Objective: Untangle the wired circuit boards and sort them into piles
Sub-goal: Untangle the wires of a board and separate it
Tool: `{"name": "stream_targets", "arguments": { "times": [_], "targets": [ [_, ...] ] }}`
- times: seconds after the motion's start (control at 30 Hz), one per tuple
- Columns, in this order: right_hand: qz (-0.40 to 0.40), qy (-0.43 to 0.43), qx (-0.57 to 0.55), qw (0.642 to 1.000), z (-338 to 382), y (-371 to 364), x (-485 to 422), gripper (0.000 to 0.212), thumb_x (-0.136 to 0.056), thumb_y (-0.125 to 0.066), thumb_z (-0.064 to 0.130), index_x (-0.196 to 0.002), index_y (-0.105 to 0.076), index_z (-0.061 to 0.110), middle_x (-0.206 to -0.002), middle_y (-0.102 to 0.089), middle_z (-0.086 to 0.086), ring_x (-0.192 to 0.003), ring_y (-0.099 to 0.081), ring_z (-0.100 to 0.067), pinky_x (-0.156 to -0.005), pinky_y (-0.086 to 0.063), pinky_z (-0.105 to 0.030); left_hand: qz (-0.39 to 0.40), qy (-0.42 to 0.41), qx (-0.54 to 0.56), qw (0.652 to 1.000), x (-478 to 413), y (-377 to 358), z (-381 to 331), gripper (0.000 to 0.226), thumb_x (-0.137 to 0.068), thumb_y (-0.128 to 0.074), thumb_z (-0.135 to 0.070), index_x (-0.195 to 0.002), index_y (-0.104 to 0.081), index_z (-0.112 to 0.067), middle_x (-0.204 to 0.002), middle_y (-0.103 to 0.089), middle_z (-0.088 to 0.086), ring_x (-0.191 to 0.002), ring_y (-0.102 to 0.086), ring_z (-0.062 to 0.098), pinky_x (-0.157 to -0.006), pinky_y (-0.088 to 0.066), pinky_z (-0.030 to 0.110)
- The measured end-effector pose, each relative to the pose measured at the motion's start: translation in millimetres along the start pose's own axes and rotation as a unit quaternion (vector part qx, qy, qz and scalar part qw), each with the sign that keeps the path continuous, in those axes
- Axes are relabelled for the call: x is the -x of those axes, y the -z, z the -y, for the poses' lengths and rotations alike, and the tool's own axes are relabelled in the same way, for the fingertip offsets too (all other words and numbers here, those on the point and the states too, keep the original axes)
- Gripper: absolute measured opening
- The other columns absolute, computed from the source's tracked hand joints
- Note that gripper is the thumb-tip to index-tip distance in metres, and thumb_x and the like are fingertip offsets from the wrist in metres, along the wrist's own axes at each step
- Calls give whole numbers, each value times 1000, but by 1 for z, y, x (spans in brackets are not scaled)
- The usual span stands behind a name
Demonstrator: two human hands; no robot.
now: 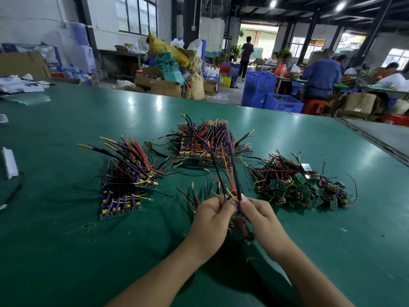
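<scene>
Pinching wire bundle (236,182), left hand (212,220) and right hand (261,218) both curled; tangled pile (298,185) right, stacked pile (124,187) left.

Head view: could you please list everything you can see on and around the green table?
table: one, green, foreground
left pile: one, stacked boards with red, black, yellow wires, table left
back pile: one, same colours, table centre
right pile: one, small green boards in tangled wires, table right
held boards: count unclear, purple and red wires, between both hands
packet: one, white, table's left edge
crates: several, blue, beyond table
boxes: several, brown, beyond table
people: several, far benches, right
left hand: one, grips held boards
right hand: one, grips held boards
</scene>
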State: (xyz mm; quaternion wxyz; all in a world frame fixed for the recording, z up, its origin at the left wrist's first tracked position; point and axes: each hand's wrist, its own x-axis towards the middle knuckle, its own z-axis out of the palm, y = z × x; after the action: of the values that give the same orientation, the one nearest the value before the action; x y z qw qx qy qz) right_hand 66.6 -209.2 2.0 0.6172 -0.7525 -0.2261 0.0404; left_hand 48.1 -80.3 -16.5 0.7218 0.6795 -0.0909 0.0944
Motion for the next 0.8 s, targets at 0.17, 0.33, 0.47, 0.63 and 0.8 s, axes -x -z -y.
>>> {"name": "stream_targets", "arguments": {
  "times": [0.17,0.33,0.47,0.63,0.8],
  "targets": [
    [-4,-25,-43,999,-2,-2,3,49,-92,-44,41,-66,-50,0,-49,-38,3,-44,-32,-9,-45,-26,-20,24,8,-15,1000,2,2,-4,47,-81,-46,-48,-58,-49,-8,-56,-40,6,-57,-39,19,-56,-38,33],
    [-5,16,55,998,0,-1,-1,51,-88,-44,54,-56,-43,14,-52,-38,0,-51,-31,-19,-51,-28,-32,-16,-18,-83,996,0,6,-8,64,-78,-41,-54,-67,-48,9,-53,-35,16,-51,-33,27,-52,-35,43],
    [0,14,78,997,-1,2,0,59,-92,-43,57,-51,-42,15,-46,-42,-4,-44,-35,-17,-48,-28,-30,-20,-30,-137,990,0,10,-8,53,-82,-43,-56,-54,-44,-11,-45,-32,-9,-43,-27,11,-43,-22,29],
    [13,-22,-21,999,-1,-4,0,55,-90,-41,44,-42,-45,19,-37,-40,0,-35,-34,-13,-43,-31,-22,9,2,-18,1000,-1,1,-10,56,-90,-46,-46,-56,-48,-2,-47,-36,5,-46,-32,16,-50,-29,27],
    [21,-56,-60,996,-6,-6,0,69,-79,-41,61,-50,-47,-1,-37,-36,-3,-37,-31,-16,-46,-28,-30,10,34,1,999,0,0,-6,54,-102,-36,-30,-58,-65,-20,-35,-43,-8,-32,-34,2,-37,-28,14]
  ]
}}
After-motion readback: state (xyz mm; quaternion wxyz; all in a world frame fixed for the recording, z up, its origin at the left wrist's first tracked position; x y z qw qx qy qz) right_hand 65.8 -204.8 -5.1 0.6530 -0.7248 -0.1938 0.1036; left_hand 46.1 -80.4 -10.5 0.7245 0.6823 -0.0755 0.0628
